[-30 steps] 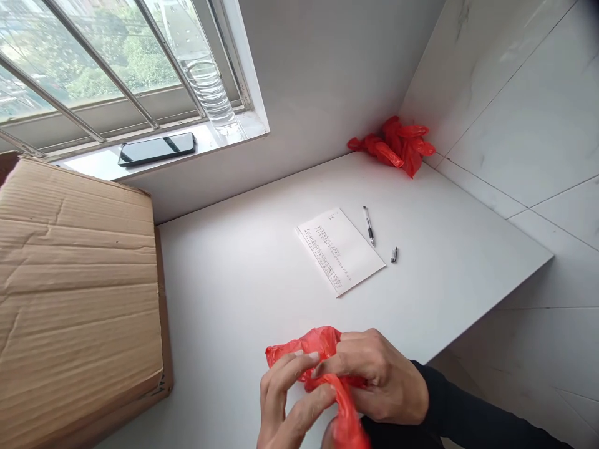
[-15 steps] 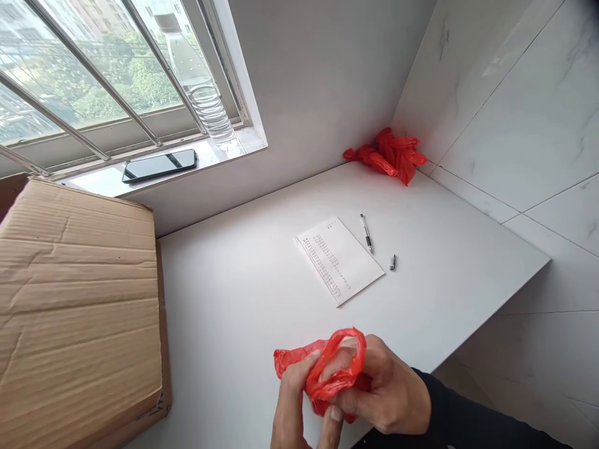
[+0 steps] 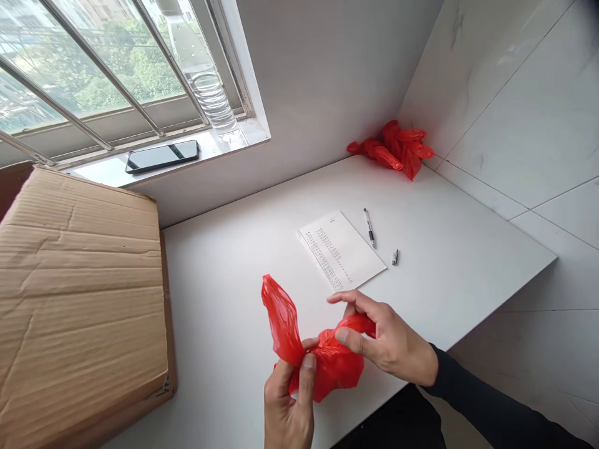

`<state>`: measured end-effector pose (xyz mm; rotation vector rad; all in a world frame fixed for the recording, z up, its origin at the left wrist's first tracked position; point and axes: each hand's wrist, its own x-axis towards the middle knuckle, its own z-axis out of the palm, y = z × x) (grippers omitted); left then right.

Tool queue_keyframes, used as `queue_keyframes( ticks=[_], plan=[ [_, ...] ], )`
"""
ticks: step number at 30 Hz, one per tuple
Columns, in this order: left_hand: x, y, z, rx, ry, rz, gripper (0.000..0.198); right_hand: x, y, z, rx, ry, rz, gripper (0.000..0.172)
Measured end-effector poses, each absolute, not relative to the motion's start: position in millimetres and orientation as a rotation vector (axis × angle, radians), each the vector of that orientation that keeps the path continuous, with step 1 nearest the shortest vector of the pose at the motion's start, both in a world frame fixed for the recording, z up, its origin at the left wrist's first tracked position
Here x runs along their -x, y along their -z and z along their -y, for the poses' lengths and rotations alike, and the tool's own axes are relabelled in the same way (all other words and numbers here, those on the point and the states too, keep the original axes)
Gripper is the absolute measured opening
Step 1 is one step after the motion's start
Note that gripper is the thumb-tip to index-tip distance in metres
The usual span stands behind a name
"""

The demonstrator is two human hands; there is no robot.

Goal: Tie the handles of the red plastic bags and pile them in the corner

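A crumpled red plastic bag (image 3: pixel 339 371) is held between both hands above the near part of the white table. My left hand (image 3: pixel 292 390) pinches its gathered middle between thumb and fingers, and one handle sticks up and to the left from that grip. At the right side, my right hand (image 3: pixel 384 337) has the other handle running into it between thumb and fingers. Its index finger points out to the left, apart from the thumb; the inner fingers are partly hidden.
Beyond the hands, a sheet of handwritten paper (image 3: pixel 344 249) lies on the table (image 3: pixel 224 287), with a pen (image 3: pixel 369 228) and its cap (image 3: pixel 395 257) beside it. More red plastic (image 3: pixel 397 149) sits in the far corner. A cardboard box (image 3: pixel 84 299) stands left; a phone (image 3: pixel 162 156) and water bottle (image 3: pixel 208 87) are on the sill.
My hands have drawn apart and the bag's loop has opened out. One handle now stands up at the left, while my right hand has moved up and its index finger has straightened.
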<state>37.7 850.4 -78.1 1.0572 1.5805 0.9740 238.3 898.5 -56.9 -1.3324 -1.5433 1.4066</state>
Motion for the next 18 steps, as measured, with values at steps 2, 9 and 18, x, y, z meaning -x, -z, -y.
queue_keyframes(
  ticks=[2, 9, 18],
  plan=[
    [-36.0, 75.4, -852.6, -0.956, -0.966, -1.599, 0.043, -244.3, 60.7, -900.1, 1.427, -1.322, 1.512, 0.052],
    [-33.4, 71.6, -854.8, -0.849, -0.987, -1.582, 0.052, -247.9, 76.1, -897.6, 1.534, -1.320, 1.132, 0.048],
    [-44.9, 64.2, -854.2, -0.849, -1.031, -1.612, 0.051, -224.9, 70.7, -890.8, 1.407, -1.325, 1.208, 0.042]
  ],
)
